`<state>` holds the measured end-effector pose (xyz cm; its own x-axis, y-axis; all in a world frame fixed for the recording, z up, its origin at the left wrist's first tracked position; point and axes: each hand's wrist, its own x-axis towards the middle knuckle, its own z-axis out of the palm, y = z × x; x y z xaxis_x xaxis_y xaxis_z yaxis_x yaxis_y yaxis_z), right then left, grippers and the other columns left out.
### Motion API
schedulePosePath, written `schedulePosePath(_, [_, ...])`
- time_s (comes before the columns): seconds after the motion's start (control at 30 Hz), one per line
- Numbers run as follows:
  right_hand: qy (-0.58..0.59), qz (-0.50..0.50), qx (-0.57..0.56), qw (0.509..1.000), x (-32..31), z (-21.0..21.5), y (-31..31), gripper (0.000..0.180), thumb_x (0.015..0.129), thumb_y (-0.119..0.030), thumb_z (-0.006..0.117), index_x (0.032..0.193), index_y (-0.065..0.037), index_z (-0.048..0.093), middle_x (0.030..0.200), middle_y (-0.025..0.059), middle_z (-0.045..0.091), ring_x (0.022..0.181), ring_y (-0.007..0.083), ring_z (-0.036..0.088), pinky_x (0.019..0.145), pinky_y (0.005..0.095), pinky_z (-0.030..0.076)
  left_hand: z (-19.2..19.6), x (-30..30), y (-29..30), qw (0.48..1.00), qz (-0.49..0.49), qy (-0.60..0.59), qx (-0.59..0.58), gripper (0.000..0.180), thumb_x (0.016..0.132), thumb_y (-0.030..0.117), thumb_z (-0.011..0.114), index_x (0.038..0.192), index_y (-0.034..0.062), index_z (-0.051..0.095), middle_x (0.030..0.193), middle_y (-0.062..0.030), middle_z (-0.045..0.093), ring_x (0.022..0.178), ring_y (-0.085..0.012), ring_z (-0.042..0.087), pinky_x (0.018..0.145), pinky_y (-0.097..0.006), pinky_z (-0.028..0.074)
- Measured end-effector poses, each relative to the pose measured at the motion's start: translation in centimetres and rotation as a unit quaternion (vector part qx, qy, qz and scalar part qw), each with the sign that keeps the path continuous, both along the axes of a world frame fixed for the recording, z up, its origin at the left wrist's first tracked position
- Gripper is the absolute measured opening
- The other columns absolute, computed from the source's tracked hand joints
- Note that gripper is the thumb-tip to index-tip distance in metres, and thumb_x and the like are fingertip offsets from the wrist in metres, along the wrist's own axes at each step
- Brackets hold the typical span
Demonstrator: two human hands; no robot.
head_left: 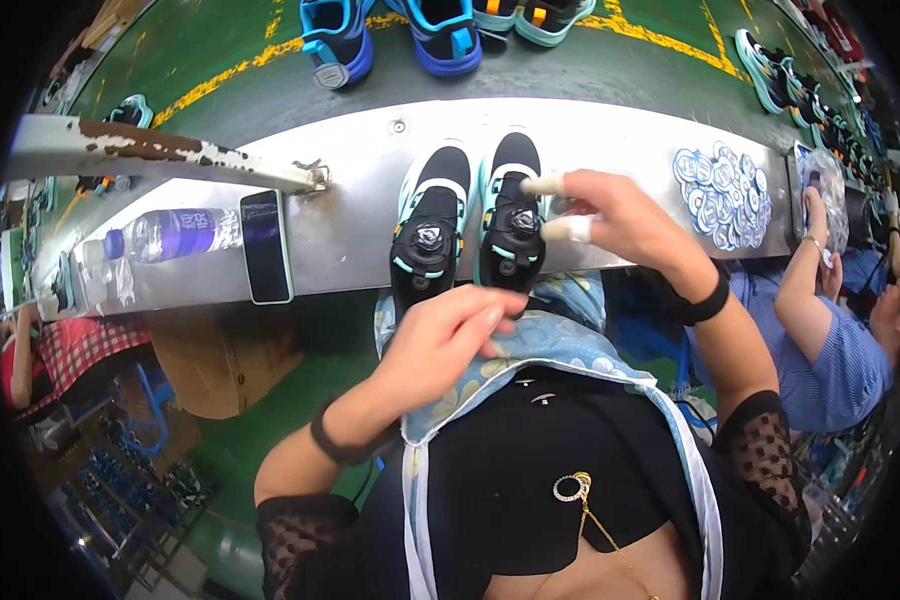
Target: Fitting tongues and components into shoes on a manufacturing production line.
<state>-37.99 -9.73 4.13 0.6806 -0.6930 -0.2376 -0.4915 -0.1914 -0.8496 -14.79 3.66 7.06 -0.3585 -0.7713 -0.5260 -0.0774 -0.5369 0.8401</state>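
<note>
A pair of black and white sneakers with mint and orange accents stands side by side on the metal bench in front of me, toes pointing away. Each has a round dial on its tongue. My right hand [620,220] is at the outer side of the right sneaker [515,205], its wrapped fingertips apart and over or against the edge; whether they touch is unclear. Nothing shows between them. My left hand [445,335] lies across the heel end of the left sneaker [432,215], fingers loosely stretched to the right, slightly blurred, and holding nothing visible.
A pile of round white-and-blue tags [722,195] lies on the bench [360,150] at right. A phone [267,245], a water bottle [175,235] and a chipped metal bar [170,150] are at left. More sneakers [435,35] stand on the green line beyond. Co-workers sit at both sides.
</note>
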Motion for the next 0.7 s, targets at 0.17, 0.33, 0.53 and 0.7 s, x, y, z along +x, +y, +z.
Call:
schedulePosePath(0.17, [0.017, -0.031, 0.131, 0.991, -0.6, -1.6, 1.9, 0.073, 0.081, -0.023, 0.078, 0.143, -0.004, 0.043, 0.093, 0.0150, 0.069, 0.084, 0.0220, 0.069, 0.075, 0.0336, 0.053, 0.3, 4.0, 3.3, 0.910, 0.096, -0.310, -0.260, 0.029, 0.089, -0.001, 0.057, 0.117, 0.0003, 0.064, 0.107, -0.0139, 0.066, 0.092, -0.0201, 0.065, 0.082, -0.030, 0.050])
schedulePosePath(0.33, [0.105, 0.005, 0.048, 0.993, 1.1, 0.6, 1.8, 0.064, 0.081, -0.021, 0.076, 0.136, -0.002, 0.049, 0.089, 0.0229, 0.068, 0.083, 0.0322, 0.069, 0.072, 0.0374, 0.052, -1.5, 3.2, 2.9, 0.901, 0.096, -0.296, -0.303, 0.016, 0.089, -0.002, 0.057, 0.105, -0.0034, 0.061, 0.110, -0.0153, 0.065, 0.099, -0.0220, 0.065, 0.088, -0.031, 0.050])
schedulePosePath(0.53, [0.038, -0.005, -0.101, 0.994, 1.2, 2.7, -2.3, 0.025, 0.088, -0.013, 0.070, 0.110, -0.001, 0.069, 0.100, 0.0147, 0.070, 0.088, 0.0231, 0.067, 0.078, 0.0320, 0.052, -1.3, 3.3, 3.3, 0.867, 0.131, -0.319, -0.358, 0.024, 0.081, 0.003, 0.066, 0.105, 0.0025, 0.064, 0.094, -0.0137, 0.063, 0.084, -0.0301, 0.061, 0.074, -0.037, 0.049])
schedulePosePath(0.7, [0.007, -0.052, -0.081, 0.995, 3.5, 1.2, -5.7, 0.024, 0.088, -0.018, 0.067, 0.105, -0.001, 0.069, 0.095, 0.0198, 0.070, 0.083, 0.0325, 0.067, 0.077, 0.0369, 0.052, -4.5, 2.1, 3.3, 0.805, -0.156, -0.391, -0.418, 0.058, 0.078, 0.034, 0.074, 0.133, 0.0221, 0.058, 0.105, -0.0137, 0.058, 0.106, -0.0342, 0.051, 0.092, -0.048, 0.035])
